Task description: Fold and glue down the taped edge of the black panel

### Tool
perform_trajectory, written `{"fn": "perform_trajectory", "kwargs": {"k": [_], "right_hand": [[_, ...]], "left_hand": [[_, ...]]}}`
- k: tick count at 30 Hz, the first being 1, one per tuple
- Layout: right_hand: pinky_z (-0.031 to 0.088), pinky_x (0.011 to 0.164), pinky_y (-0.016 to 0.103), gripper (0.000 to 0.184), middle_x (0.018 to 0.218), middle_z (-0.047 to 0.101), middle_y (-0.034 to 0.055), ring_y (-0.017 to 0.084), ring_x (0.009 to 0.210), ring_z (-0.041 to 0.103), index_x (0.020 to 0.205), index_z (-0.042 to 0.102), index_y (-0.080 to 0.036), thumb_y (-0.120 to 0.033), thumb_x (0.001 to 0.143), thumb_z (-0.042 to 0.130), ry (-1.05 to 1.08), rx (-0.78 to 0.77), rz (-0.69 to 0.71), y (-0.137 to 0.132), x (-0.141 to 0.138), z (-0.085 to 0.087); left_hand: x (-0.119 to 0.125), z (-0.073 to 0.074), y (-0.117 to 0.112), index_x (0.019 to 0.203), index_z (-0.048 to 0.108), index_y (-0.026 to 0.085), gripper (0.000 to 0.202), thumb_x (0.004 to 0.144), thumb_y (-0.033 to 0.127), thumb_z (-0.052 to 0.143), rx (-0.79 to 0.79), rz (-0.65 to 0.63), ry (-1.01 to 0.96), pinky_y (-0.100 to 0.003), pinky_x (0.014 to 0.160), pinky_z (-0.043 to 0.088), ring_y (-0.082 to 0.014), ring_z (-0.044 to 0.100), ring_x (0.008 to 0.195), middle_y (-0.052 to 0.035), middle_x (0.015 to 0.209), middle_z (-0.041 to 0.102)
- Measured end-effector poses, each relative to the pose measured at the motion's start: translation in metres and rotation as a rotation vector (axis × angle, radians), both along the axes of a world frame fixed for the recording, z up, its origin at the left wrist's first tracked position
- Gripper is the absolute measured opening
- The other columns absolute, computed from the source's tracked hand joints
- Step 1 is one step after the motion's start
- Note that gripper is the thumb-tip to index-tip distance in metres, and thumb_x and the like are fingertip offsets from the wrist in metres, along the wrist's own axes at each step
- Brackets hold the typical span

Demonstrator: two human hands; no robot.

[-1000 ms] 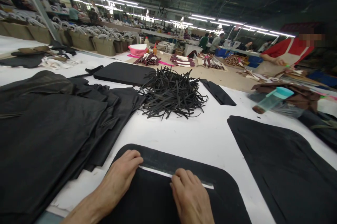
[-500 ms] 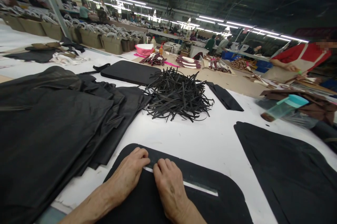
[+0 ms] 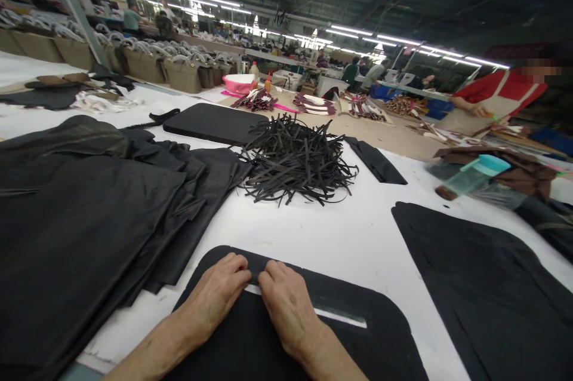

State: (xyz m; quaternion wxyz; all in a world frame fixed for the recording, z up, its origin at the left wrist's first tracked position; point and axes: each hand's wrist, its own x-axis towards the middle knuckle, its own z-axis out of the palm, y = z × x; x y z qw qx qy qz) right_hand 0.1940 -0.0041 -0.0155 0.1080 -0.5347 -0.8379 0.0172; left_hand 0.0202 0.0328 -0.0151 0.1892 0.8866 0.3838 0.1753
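A black panel with rounded corners point(image 3: 376, 342) lies in front of me on the white tabletop. A narrow white line point(image 3: 340, 316) runs along its upper part; whether it is a slot or a strip I cannot tell. At the left end of that line, my left hand point(image 3: 220, 284) is closed, its curled fingertips pressed on the panel. My right hand point(image 3: 287, 303) sits just beside it across the line, fingers bent and pinched down on the panel. The fingertips of both hands are partly hidden.
A heap of thin black strips point(image 3: 304, 160) lies ahead, by a black stack point(image 3: 210, 123). Black sheets point(image 3: 89, 220) cover the left; another black panel point(image 3: 483, 273) lies right, near a bottle with a turquoise lid point(image 3: 470, 178). A person in red point(image 3: 496, 97) works beyond.
My right hand has shifted slightly up and left along the panel. The left hand stays nearly in place. The whole view has moved a little.
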Motion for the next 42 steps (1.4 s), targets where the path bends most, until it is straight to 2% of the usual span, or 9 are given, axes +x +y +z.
{"fn": "perform_trajectory", "kwargs": {"k": [7,15,21,26,35,42], "right_hand": [[0.039,0.067,0.025,0.014,0.085,0.055,-0.002,0.015,0.08,0.052,0.08,0.053,-0.021,-0.01,0.081,0.06,0.137,-0.067,-0.057,-0.002,0.002,0.002],[0.036,0.067,0.033,0.012,0.085,0.053,0.0011,0.019,0.076,0.047,0.083,0.053,-0.021,-0.011,0.081,0.058,-0.018,0.041,-0.027,-0.01,0.008,-0.008],[0.037,0.069,0.03,0.015,0.083,0.054,0.0004,0.019,0.077,0.048,0.079,0.053,-0.021,-0.007,0.084,0.054,0.133,-0.018,-0.184,-0.017,0.022,-0.007],[0.038,0.069,0.029,0.016,0.08,0.055,0.0001,0.018,0.077,0.049,0.075,0.053,-0.021,-0.007,0.083,0.054,0.208,-0.051,-0.268,-0.017,0.023,-0.006],[0.037,0.067,0.031,0.017,0.078,0.059,0.0013,0.02,0.075,0.052,0.074,0.055,-0.022,-0.006,0.079,0.057,0.092,-0.065,-0.386,-0.014,0.016,0.0],[0.037,0.066,0.031,0.014,0.081,0.063,0.0033,0.021,0.076,0.056,0.076,0.059,-0.021,-0.008,0.081,0.055,0.017,-0.181,-0.416,-0.007,0.013,0.011]], "left_hand": [[0.0,-0.009,-0.001,0.082,0.058,0.019,0.026,0.088,0.006,0.036,0.08,0.011,-0.032,-0.029,0.071,0.043,-0.0168,0.05,0.08,-0.0028,0.087,0.055],[0.001,-0.011,0.0,0.083,0.057,0.02,0.022,0.087,0.009,0.039,0.117,0.038,-0.028,-0.034,0.074,0.041,-0.0191,0.05,0.081,-0.0026,0.087,0.055],[0.003,-0.008,0.003,0.079,0.054,0.02,0.018,0.087,0.012,0.041,0.084,0.055,-0.022,-0.035,0.073,0.041,-0.0192,0.051,0.082,-0.0022,0.088,0.055],[0.005,-0.004,0.003,0.077,0.053,0.021,0.019,0.088,0.016,0.038,0.051,0.086,0.003,-0.036,0.073,0.041,-0.02,0.051,0.083,-0.0025,0.089,0.055],[0.01,-0.003,0.0,0.079,0.054,0.02,0.022,0.089,0.016,0.035,-0.009,0.163,0.083,-0.04,0.076,0.039,-0.0214,0.047,0.086,-0.0036,0.092,0.055],[0.017,0.003,0.0,0.077,0.054,0.018,0.023,0.089,0.013,0.035,-0.031,0.195,0.163,-0.04,0.076,0.038,-0.0227,0.047,0.086,-0.005,0.09,0.054]]}}
